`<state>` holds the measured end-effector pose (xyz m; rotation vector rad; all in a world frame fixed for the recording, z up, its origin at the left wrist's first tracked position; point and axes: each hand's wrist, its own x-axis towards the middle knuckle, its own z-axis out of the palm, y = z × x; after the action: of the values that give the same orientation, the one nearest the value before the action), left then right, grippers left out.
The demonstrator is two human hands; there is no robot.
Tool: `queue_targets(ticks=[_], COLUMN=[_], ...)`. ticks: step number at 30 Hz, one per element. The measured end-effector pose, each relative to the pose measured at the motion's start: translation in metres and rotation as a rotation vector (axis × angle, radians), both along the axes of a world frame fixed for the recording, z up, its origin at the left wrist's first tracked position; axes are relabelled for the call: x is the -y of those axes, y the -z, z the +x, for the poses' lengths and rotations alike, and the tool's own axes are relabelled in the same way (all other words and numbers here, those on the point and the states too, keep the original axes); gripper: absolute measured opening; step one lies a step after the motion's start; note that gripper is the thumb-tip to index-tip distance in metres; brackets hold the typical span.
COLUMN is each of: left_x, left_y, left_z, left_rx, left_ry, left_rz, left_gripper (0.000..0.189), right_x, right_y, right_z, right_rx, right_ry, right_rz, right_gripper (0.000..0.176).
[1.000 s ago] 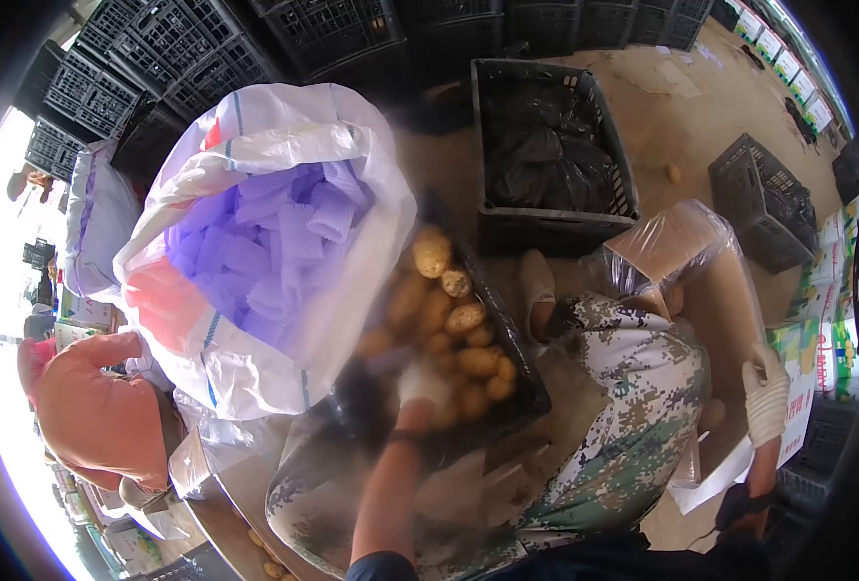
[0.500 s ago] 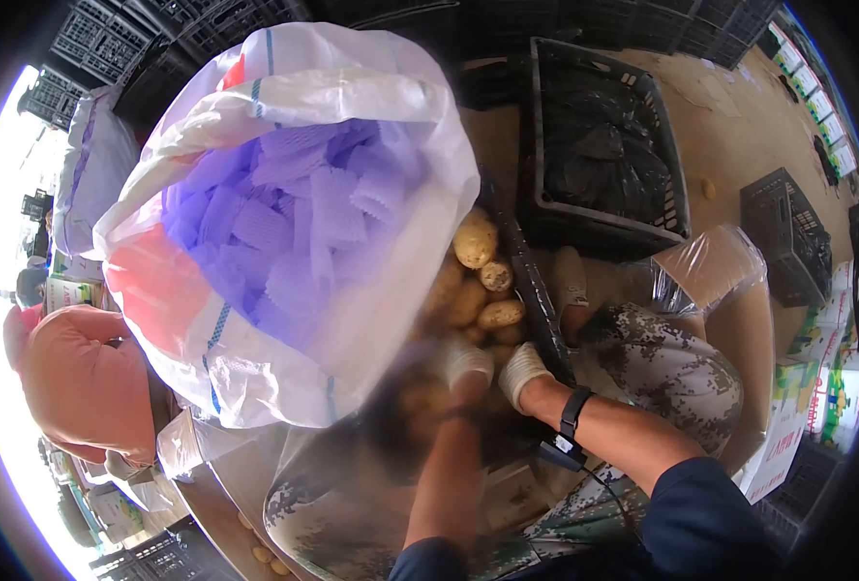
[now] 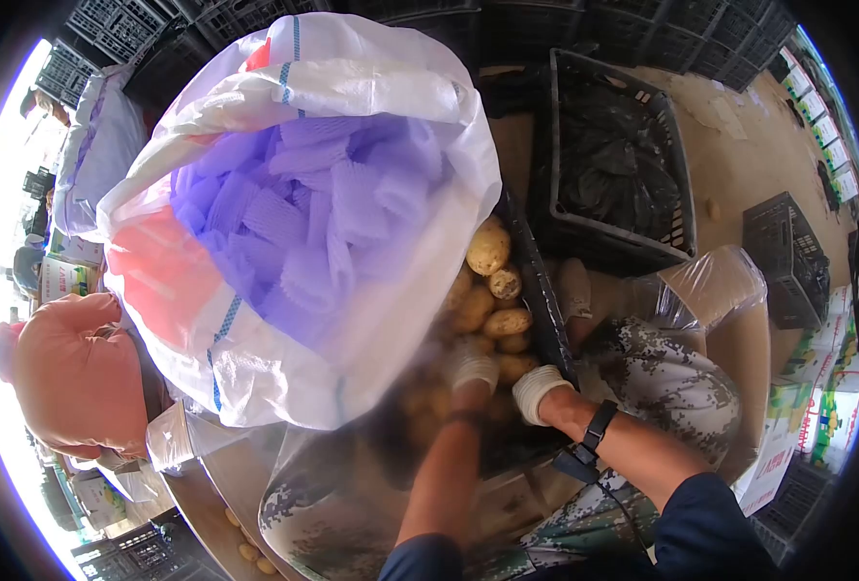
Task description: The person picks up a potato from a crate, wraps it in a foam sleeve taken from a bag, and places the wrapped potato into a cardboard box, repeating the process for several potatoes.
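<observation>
Potatoes [image 3: 488, 248] fill a dark, black-lined container [image 3: 540, 281] in front of me. Both hands wear whitish gloves and reach down among the potatoes. My left hand [image 3: 470, 366] is blurred and its fingers are hidden. Just to its right, my right hand [image 3: 539, 391] lies against potatoes near the container's right wall, its fingers mostly out of sight. A large white woven sack [image 3: 371, 82] full of purple foam netting [image 3: 303, 208] stands open at the left and covers part of the potato container.
A black crate [image 3: 681, 184] with black plastic in it stands beyond the container. An open cardboard box [image 3: 739, 358] is at my right, near a smaller black crate [image 3: 778, 261]. A person in pink [image 3: 79, 378] bends at the left. More crates line the back.
My right hand has shifted slightly right and down, and my left hand slightly right. The whole view has shifted a little.
</observation>
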<state>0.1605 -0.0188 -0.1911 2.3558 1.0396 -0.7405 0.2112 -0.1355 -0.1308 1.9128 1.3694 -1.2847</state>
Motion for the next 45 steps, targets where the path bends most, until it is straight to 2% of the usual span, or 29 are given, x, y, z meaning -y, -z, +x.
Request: queue_targets(ticks=[3, 5, 7, 9, 10, 11, 13, 14, 16, 17, 18, 19, 22, 25, 26, 27, 28, 29, 31, 32, 33, 35, 37, 38, 40, 42, 44, 45], left_x=[-0.008, -0.018, -0.028, -0.031, -0.024, -0.021, -0.031, -0.034, -0.034, -0.035, -0.040, -0.043, -0.038, -0.048, -0.075, -0.087, -0.099, -0.094, -0.087, -0.088, -0.087, -0.085, -0.081, -0.079, -0.083, -0.087, -0.088, -0.090], left_y=[-0.002, -0.013, -0.004, -0.041, -0.118, -0.168, -0.196, -0.206, -0.206, -0.201, -0.193, -0.203, -0.250, -0.287, -0.268, -0.268, -0.267, -0.291, -0.303, -0.299, -0.290, -0.268, -0.246, -0.242, -0.236, -0.244, -0.257, -0.260], left_z=[-0.003, -0.007, -0.033, -0.048, -0.048, -0.054, -0.077, -0.089, -0.114, -0.128, -0.146, -0.161, -0.202, -0.273, -0.328, -0.369, -0.410, -0.435, -0.499, -0.533, -0.564, -0.616, -0.641, -0.633, -0.597, -0.518, -0.417, -0.373], left_rx=[0.056, 0.090, 0.332, 0.589, 0.714, 0.834, 0.881, 0.900, 0.979, 1.020, 1.090, 1.134, 1.402, 1.689, 1.481, 1.512, 1.534, 1.873, 1.807, 1.740, 1.642, 1.380, 1.124, 1.037, 0.975, 0.994, 0.917, 0.911], left_ry=[0.072, 0.123, -0.090, -0.446, -0.699, -0.954, -0.882, -0.840, -0.953, -1.009, -0.973, -0.908, -0.868, -1.018, -0.792, -0.779, -0.769, -0.992, -1.188, -1.300, -1.406, -1.606, -1.728, -1.714, -1.532, -1.204, -0.782, -0.463], left_rz=[-0.079, -0.123, -0.296, -0.674, -0.965, -1.256, -1.456, -1.555, -1.626, -1.663, -1.639, -1.763, -1.483, -1.240, -0.418, -0.293, -0.164, -0.717, -0.515, -0.345, -0.152, 0.186, 0.405, 0.466, 0.491, 0.435, 0.417, 0.384], left_gripper=[0.048, 0.043, 0.038, 0.039, 0.043, 0.046, 0.049, 0.050, 0.052, 0.053, 0.057, 0.059, 0.063, 0.064, 0.064, 0.062, 0.061, 0.059, 0.068, 0.065, 0.062, 0.056, 0.051, 0.048, 0.042, 0.037, 0.033, 0.036], right_x=[-0.005, -0.015, -0.013, -0.003, -0.003, -0.008, -0.013, -0.016, -0.021, -0.022, -0.025, -0.026, -0.024, -0.026, -0.026, -0.025, -0.025, -0.024, -0.015, -0.012, -0.012, -0.014, -0.027, -0.031, -0.042, -0.053, -0.055, -0.057], right_y=[-0.011, -0.041, -0.055, -0.039, -0.039, -0.053, -0.078, -0.109, -0.158, -0.169, -0.182, -0.197, -0.228, -0.226, -0.221, -0.199, -0.179, -0.154, -0.086, -0.071, -0.077, -0.043, -0.042, -0.049, -0.042, -0.034, 0.004, 0.029], right_z=[0.015, 0.024, 0.026, 0.025, 0.027, 0.026, 0.016, 0.006, -0.021, -0.035, -0.044, -0.051, -0.064, -0.057, -0.049, -0.042, -0.035, -0.036, -0.035, -0.035, -0.041, -0.054, -0.067, -0.075, -0.087, -0.096, -0.106, -0.110], right_rx=[-0.041, -0.061, -0.108, -0.124, -0.195, -0.232, -0.250, -0.279, -0.381, -0.501, -0.502, -0.503, -0.706, -1.033, -1.036, -1.008, -0.723, -0.587, -0.509, -0.369, -0.248, -0.103, -0.145, -0.088, -0.033, 0.030, 0.169, 0.233], right_ry=[0.221, 0.368, 0.484, 0.590, 0.649, 0.772, 0.738, 0.757, 0.753, 0.712, 0.625, 0.540, 0.440, 0.785, 0.907, 1.025, 0.942, 1.006, 1.030, 0.839, 0.706, 0.522, 0.506, 0.494, 0.510, 0.506, 0.319, 0.228], right_rz=[0.083, 0.108, 0.319, 0.593, 0.653, 0.638, 0.991, 1.017, 1.159, 1.326, 1.318, 1.304, 1.315, 1.239, 1.141, 1.090, 1.072, 0.976, 0.840, 0.721, 0.606, 0.522, 0.339, 0.329, 0.304, 0.228, 0.246, 0.257], right_gripper=[0.035, 0.033, 0.042, 0.047, 0.050, 0.047, 0.042, 0.039, 0.031, 0.036, 0.039, 0.042, 0.047, 0.046, 0.048, 0.046, 0.044, 0.041, 0.038, 0.045, 0.053, 0.064, 0.067, 0.072, 0.070, 0.062, 0.059, 0.057])
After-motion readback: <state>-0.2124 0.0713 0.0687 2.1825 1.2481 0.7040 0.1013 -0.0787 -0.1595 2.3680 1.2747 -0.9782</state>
